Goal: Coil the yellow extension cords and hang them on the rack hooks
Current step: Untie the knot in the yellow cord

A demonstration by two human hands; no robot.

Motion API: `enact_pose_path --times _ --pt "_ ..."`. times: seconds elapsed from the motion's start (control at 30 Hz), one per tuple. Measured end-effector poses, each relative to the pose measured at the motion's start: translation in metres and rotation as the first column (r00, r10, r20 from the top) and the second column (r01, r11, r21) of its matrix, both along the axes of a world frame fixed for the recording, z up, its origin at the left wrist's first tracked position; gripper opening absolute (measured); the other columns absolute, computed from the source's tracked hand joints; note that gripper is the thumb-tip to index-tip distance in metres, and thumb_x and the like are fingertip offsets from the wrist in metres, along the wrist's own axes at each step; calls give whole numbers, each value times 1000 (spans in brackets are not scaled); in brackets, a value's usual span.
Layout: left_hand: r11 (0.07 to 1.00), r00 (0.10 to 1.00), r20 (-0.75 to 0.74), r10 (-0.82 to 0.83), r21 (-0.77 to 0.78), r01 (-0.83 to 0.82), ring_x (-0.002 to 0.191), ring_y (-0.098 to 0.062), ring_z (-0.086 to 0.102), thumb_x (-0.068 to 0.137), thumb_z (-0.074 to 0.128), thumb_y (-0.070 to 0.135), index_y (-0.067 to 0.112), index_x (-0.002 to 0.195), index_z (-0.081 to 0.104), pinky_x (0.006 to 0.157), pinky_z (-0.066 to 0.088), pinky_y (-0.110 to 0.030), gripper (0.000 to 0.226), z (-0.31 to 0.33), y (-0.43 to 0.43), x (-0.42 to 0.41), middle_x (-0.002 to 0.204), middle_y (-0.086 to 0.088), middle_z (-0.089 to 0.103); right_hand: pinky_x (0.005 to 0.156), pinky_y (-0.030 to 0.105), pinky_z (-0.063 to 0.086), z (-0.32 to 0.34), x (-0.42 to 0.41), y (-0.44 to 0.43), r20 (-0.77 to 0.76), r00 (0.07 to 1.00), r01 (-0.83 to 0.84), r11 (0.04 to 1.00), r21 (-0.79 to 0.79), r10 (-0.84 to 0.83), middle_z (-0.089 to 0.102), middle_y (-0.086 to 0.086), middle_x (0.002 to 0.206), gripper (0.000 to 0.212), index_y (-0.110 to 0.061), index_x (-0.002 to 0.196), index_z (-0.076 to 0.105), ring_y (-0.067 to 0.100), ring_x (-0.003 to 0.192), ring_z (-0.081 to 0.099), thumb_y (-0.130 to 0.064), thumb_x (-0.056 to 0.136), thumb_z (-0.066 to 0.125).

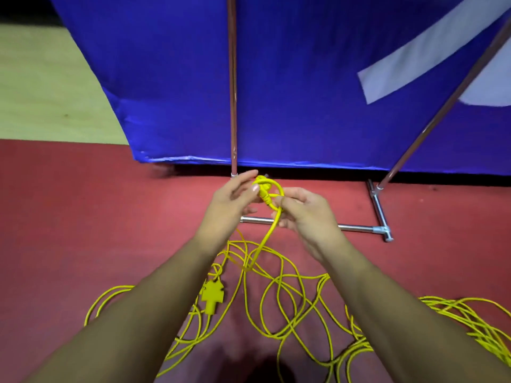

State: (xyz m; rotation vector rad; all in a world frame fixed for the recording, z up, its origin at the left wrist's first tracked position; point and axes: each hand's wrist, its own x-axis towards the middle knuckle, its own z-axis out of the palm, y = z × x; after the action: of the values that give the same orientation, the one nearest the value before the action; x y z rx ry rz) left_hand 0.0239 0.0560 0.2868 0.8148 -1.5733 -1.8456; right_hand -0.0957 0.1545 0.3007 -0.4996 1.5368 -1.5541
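A yellow extension cord (279,297) lies in loose tangled loops on the red floor below my arms. Its yellow multi-socket end (212,295) rests on the floor near my left forearm. My left hand (229,201) pinches the yellow plug end (264,186), held up in front of me. My right hand (307,214) grips the cord just below the plug, where it forms one small loop. From there a strand hangs down to the pile. A second bundle of yellow cord (456,322) lies at the right. The rack's hooks are out of view.
The metal rack's upright pole (232,92) rises straight ahead, with a slanted pole (442,106) at the right and base bars (359,227) on the floor under my hands. A blue cloth backdrop (304,78) hangs behind the rack. Pale green flooring (47,87) lies at far left.
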Motion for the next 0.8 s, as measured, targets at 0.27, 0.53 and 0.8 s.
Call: enact_pose_path --times 0.27,0.53,0.8 --pt "972 992 -81 100 -206 -115 82 -11 66 91 58 5 1 111 65 69 53 -24 21 109 94 52 97 -12 71 53 28 40 99 50 90 -101 987 112 986 -121 -124 67 15 71 15 -9 95 62 19 51 53 -3 84 69" --pt "926 981 27 193 -336 -173 65 -6 66 93 58 13 10 94 71 61 50 -19 13 118 136 84 75 -1 73 52 28 37 102 81 129 -164 980 102 992 -81 -114 61 6 56 10 -11 89 64 16 49 49 -6 84 70" --pt "979 997 23 70 -193 -64 78 -15 62 90 61 18 9 88 70 65 54 -31 12 124 110 69 86 -14 68 56 30 34 104 59 122 -83 997 -6 995 -100 -2 62 6 66 10 -12 91 63 17 50 48 -4 87 66"
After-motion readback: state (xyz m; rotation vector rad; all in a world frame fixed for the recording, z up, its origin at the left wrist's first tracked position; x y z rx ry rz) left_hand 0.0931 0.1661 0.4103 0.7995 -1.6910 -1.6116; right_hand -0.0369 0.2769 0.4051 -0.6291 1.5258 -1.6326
